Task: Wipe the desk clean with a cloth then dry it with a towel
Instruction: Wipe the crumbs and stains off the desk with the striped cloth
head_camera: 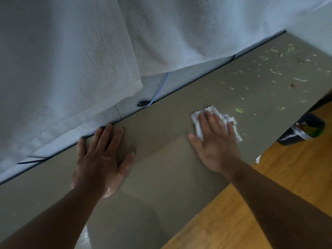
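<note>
We look down on a grey-brown desk (161, 141) that runs from the near left to the far right, with both of our bare arms reaching out over it. Our right hand (215, 141) lies flat on a crumpled white cloth (212, 114), its fingers straight and close together, pressing the cloth against the desk top; the cloth shows past the fingertips and along the right side of the hand. Our left hand (100, 159) rests palm down on the bare desk, well apart from the cloth, with its fingers straight and spread and the fingertips reaching the far edge of the desk. Just to the far right of the cloth the surface is marked with pale and greenish smears and crumbs (269, 76) that spread toward the far right corner. White towels (71, 51) hang over the partition behind the desk and fill the far left of the view, and a blue cable (159, 88) runs down beneath them. To the right, past the desk's edge, a dark waste bin (303, 130) stands on the wooden floor (251, 203).
</note>
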`<state>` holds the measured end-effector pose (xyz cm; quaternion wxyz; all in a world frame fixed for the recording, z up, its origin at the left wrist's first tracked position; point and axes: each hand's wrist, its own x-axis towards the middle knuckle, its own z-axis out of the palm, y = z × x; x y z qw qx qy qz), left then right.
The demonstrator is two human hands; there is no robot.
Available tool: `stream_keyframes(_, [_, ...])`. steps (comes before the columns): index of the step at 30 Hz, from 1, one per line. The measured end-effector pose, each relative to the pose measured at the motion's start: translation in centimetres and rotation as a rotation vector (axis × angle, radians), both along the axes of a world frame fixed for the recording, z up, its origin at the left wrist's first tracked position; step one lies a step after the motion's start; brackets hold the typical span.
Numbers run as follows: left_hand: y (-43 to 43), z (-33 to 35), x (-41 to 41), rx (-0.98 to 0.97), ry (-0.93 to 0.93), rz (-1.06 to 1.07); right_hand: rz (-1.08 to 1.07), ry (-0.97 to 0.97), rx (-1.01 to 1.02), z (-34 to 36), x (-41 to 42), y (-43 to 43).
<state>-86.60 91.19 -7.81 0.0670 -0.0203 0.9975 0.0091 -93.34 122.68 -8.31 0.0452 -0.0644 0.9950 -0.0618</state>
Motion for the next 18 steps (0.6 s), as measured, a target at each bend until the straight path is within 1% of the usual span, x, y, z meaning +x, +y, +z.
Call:
stream_keyframes(4, [-0.1, -0.1, 0.0, -0.003, 0.009, -0.009, -0.276, 0.046, -0.030, -0.3, -3.1, 2.4])
stream_keyframes(6, [-0.1, -0.2, 0.0, 0.002, 0.015, -0.008, -0.406, 0.011, -0.049, -0.2, -3.9, 2.3])
stream_keyframes(8, [-0.1, -0.2, 0.1, 0.008, 0.020, -0.001, -0.482, -0.018, -0.051, 0.0, -3.7, 1.1])
stream_keyframes(9, [0.0, -0.2, 0.1, 0.008, 0.021, 0.000, -0.482, -0.023, -0.047, 0.3, -3.2, 0.2])
stream_keyframes(11, [-0.1, -0.3, 0.0, -0.001, 0.020, -0.004, -0.398, -0.032, -0.047, 0.6, -1.2, -1.9])
stream_keyframes(15, [-0.1, -0.3, 0.0, -0.005, 0.023, -0.018, -0.130, -0.055, -0.081, 0.8, 5.9, -6.6])
stream_keyframes(18, [-0.1, -0.3, -0.2, 0.000, 0.024, -0.025, 0.030, -0.022, -0.081, 0.6, 10.9, -8.1])
